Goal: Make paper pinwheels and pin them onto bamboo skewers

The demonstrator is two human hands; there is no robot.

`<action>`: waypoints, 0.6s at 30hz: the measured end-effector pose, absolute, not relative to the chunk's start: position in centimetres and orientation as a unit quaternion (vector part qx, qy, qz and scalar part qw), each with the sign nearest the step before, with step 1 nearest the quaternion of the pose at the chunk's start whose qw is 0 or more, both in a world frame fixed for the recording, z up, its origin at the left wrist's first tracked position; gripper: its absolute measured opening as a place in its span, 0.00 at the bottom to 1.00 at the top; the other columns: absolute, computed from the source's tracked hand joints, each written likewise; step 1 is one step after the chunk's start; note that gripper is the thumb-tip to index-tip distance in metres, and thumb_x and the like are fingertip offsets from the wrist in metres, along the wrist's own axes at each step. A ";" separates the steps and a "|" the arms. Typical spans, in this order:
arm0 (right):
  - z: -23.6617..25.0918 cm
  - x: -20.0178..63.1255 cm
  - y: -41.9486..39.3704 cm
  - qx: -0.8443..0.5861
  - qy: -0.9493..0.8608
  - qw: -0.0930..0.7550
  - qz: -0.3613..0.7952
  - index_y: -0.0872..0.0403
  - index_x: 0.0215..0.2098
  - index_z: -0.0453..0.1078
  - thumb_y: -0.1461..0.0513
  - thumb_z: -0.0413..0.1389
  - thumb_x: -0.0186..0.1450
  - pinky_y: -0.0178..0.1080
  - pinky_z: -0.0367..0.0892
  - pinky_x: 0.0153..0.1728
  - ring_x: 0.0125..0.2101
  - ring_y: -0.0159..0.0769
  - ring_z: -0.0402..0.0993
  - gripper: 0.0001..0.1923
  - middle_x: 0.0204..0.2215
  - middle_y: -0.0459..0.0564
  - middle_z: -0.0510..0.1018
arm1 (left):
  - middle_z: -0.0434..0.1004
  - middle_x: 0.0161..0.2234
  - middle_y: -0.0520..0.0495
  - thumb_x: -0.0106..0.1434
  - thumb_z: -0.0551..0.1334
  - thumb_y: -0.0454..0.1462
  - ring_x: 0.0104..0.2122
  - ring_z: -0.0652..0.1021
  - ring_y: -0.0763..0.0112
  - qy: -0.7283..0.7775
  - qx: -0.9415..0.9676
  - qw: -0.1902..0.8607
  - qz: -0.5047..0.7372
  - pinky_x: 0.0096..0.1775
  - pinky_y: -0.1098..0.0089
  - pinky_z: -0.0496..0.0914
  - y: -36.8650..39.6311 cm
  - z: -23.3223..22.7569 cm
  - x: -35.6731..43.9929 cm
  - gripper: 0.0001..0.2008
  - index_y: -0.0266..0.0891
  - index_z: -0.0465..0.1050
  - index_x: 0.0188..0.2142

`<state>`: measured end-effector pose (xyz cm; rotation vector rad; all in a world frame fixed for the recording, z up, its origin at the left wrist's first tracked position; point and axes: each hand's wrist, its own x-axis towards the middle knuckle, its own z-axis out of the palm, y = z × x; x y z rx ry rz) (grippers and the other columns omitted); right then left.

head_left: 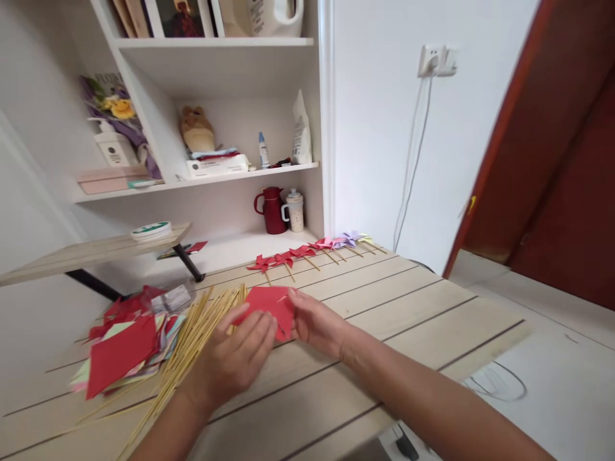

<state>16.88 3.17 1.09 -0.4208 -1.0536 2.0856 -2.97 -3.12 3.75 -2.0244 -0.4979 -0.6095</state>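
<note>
A square of red paper (270,299), with what looks like a small slit near its right side, is raised just above the table between my hands. My left hand (243,352) grips it from the lower left, fingers lying across its front. On the right edge, my right hand (314,320) pinches the sheet, thumb on top. Close by on the left lies a bundle of thin wooden sticks (199,330), partly behind my left hand and forearm. Further left is a pile of coloured paper sheets (122,352), a red one uppermost.
Several paper pinwheels (300,253) on sticks lie in a row along the table's far side. A low wooden stand (96,253) rises at the left. On the shelf's base stand a dark red jug (273,211) and a cream cup (295,212). The table (423,320) ends at the right.
</note>
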 end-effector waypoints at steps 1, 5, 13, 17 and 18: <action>1.0 17.2 3.5 -0.174 -0.400 0.407 0.803 0.53 0.45 0.74 0.49 0.65 0.62 0.38 0.72 0.35 0.30 0.35 0.78 0.21 0.36 0.50 0.83 | 0.85 0.44 0.47 0.68 0.56 0.27 0.46 0.82 0.66 -0.199 -0.830 0.456 -0.252 0.67 0.55 0.58 -2.7 3.1 -2.3 0.17 0.41 0.77 0.51; 0.6 17.9 4.9 -0.238 -0.345 0.499 0.759 0.54 0.36 0.73 0.61 0.73 0.50 0.35 0.70 0.33 0.29 0.33 0.75 0.19 0.31 0.46 0.82 | 0.83 0.48 0.45 0.68 0.60 0.29 0.50 0.80 0.64 -0.224 -0.845 0.419 -0.244 0.67 0.53 0.55 -1.3 1.0 -1.1 0.16 0.41 0.76 0.52; 2.0 17.9 7.1 -0.325 -0.395 0.496 0.702 0.54 0.31 0.73 0.60 0.70 0.51 0.36 0.66 0.31 0.29 0.35 0.75 0.14 0.28 0.47 0.82 | 0.75 0.50 0.39 0.73 0.54 0.41 0.47 0.78 0.61 -0.465 -0.677 0.203 -0.533 0.54 0.56 0.69 0.7 -1.8 -3.3 0.17 0.43 0.70 0.58; 3.5 16.3 8.0 -0.289 -0.503 0.458 0.673 0.54 0.32 0.75 0.59 0.70 0.50 0.36 0.65 0.33 0.30 0.36 0.75 0.13 0.29 0.47 0.81 | 0.76 0.35 0.47 0.73 0.52 0.50 0.31 0.77 0.67 -0.539 -0.552 -0.023 -0.636 0.38 0.64 0.72 0.8 -2.0 -4.1 0.21 0.39 0.74 0.50; 3.6 15.7 8.1 -0.280 -0.521 0.457 0.664 0.54 0.31 0.75 0.59 0.70 0.50 0.36 0.66 0.33 0.30 0.36 0.75 0.13 0.28 0.47 0.81 | 0.74 0.32 0.48 0.72 0.52 0.52 0.28 0.75 0.68 -0.538 -0.534 -0.072 -0.649 0.34 0.66 0.71 0.7 -1.9 -4.1 0.23 0.38 0.75 0.48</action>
